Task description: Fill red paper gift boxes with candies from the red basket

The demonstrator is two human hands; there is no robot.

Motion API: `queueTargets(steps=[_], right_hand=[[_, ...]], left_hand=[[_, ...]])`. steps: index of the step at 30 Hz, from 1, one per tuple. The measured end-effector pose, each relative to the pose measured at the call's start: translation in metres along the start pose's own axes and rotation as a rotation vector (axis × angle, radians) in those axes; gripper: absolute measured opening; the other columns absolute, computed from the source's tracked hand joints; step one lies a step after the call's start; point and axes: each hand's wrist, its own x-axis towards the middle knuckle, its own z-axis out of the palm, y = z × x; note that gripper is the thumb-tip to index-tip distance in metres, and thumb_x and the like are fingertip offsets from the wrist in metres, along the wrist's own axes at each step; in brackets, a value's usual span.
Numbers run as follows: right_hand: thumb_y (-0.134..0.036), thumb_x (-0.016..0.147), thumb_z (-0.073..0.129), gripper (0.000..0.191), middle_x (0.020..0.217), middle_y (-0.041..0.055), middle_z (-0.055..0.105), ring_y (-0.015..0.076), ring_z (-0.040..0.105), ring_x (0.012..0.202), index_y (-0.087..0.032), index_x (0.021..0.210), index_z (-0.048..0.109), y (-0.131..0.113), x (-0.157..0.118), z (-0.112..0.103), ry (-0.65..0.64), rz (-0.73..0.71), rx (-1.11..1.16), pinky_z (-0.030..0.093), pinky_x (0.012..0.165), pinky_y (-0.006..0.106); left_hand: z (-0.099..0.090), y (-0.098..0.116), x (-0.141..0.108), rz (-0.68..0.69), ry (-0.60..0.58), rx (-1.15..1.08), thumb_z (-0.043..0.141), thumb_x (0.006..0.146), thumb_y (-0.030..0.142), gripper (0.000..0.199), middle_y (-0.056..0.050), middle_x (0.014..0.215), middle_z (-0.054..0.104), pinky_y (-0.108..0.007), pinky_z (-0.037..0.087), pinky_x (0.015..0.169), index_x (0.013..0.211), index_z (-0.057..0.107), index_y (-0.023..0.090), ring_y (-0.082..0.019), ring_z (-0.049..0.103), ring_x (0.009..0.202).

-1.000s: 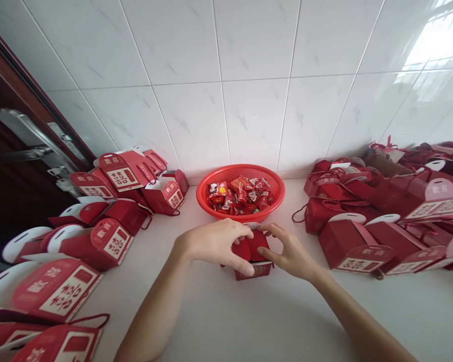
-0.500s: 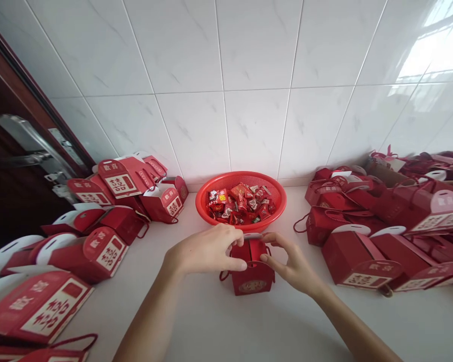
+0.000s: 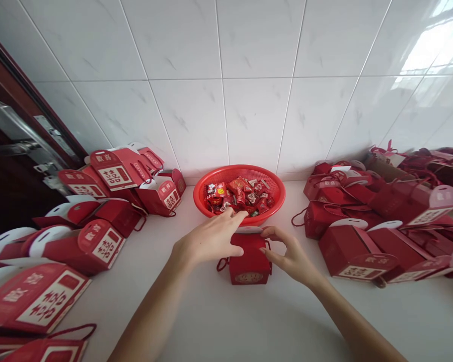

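Note:
A small red box with cord loops at its sides stands on the white surface in front of me. My left hand is open over the box's left side, fingers spread and thumb near its top. At the right top edge is my right hand, its thumb and index finger apart around the corner. The box's front flap seems folded down over the top, and a pale flap stands at the back. Just behind it sits a red plastic basket holding several wrapped candies.
Several red boxes are stacked along the left, near a dark door with a metal handle. More red boxes crowd the right side. A tiled wall rises behind the basket.
My left hand's fingers have spread and lifted off the box's top. The slot seen between the box's top flaps is now covered. The view has shifted slightly.

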Motion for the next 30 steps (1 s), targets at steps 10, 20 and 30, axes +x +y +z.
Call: queueTargets(steps=[10, 20, 30], right_hand=[[-0.045, 0.088, 0.063, 0.024, 0.103, 0.0074, 0.070, 0.0224, 0.069, 0.095, -0.021, 0.095, 0.060, 0.000, 0.000, -0.001, 0.037, 0.101, 0.080, 0.055, 0.090, 0.039], [-0.062, 0.083, 0.066, 0.044, 0.066, -0.0004, 0.059, 0.0130, 0.052, 0.057, -0.019, 0.091, 0.062, 0.000, 0.004, -0.008, 0.008, 0.297, 0.131, 0.041, 0.051, 0.026], [-0.048, 0.081, 0.077, 0.039, 0.104, 0.0098, 0.074, 0.0152, 0.064, 0.075, -0.021, 0.108, 0.068, -0.012, 0.001, -0.012, -0.174, 0.215, 0.456, 0.051, 0.059, 0.027]], left_hand=[[0.000, 0.004, 0.002, 0.064, -0.039, 0.057, 0.064, 0.084, 0.032, 0.021, -0.005, 0.111, 0.056, -0.029, 0.043, 0.070, 0.104, 0.065, 0.023, -0.021, 0.062, 0.091], [0.002, 0.004, 0.003, 0.109, -0.054, 0.031, 0.064, 0.079, 0.027, 0.022, -0.007, 0.100, 0.072, -0.029, 0.044, 0.070, 0.098, 0.073, 0.023, -0.028, 0.065, 0.101], [0.004, 0.003, 0.014, 0.085, -0.150, 0.011, 0.064, 0.076, 0.030, 0.028, -0.007, 0.108, 0.067, -0.028, 0.045, 0.067, 0.103, 0.067, 0.023, -0.026, 0.064, 0.103]])
